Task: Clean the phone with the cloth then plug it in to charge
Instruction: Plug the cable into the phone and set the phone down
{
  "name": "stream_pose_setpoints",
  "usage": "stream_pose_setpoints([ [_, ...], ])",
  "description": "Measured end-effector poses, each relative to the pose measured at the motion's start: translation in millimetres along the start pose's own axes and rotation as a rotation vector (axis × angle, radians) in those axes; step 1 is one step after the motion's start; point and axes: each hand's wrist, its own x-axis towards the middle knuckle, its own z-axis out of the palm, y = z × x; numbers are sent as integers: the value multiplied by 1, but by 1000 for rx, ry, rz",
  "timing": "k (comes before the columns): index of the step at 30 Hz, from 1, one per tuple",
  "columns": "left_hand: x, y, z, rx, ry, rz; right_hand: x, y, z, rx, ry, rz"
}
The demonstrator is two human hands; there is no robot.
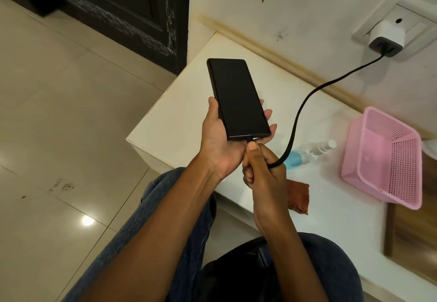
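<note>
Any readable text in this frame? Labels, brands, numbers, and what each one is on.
None readable.
phone: screen dark, no text showing.
charger in the wall socket: no marking legible.
spray bottle: blurred, no label can be made out.
pink basket: small red mark on the front rim, too small and blurred to read.
</note>
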Motion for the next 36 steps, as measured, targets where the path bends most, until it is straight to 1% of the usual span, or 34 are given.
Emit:
stream_pose_setpoints([
  [5, 0, -4, 1, 21, -8, -6, -2, -1, 0, 76, 22, 50],
  [8, 1, -5, -1, 25, -11, 2, -2, -5, 1, 9, 79, 79],
  [11, 2, -8, -2, -1, -23, -38, -1, -20, -4, -171, 86, 166],
  [13, 4, -12, -5, -1, -21, -60, -3, -37, -16, -354, 10, 218],
  [16, 8, -16, -7, 6, -27, -60, -14, -67, -46, -680, -100, 217],
  [17, 9, -15, -8, 8, -32, -48, -17, -79, -56, -701, -94, 189],
  [18, 10, -13, -9, 10, -37, -40, -19, -90, -64, -673, -62, 136],
  [21, 11, -11, -14, 19, -58, -43, -4, -115, -88, -528, 130, -17],
  [23, 12, -12, -15, 18, -70, -48, 26, -118, -99, -440, 321, -110],
  [25, 12, -14, -14, 14, -67, -60, 65, -116, -109, -464, 496, -200],
  [26, 13, -15, -14, 20, -66, -62, 85, -115, -113, -493, 536, -224],
  [31, 13, -15, -15, 37, -75, -68, 168, -106, -127, -726, 585, -173],
  [34, 14, -15, -17, 19, -82, -76, 194, -101, -123, -766, 577, -130],
  [36, 14, -14, -17, 6, -83, -81, 204, -97, -117, -777, 571, -45],
])
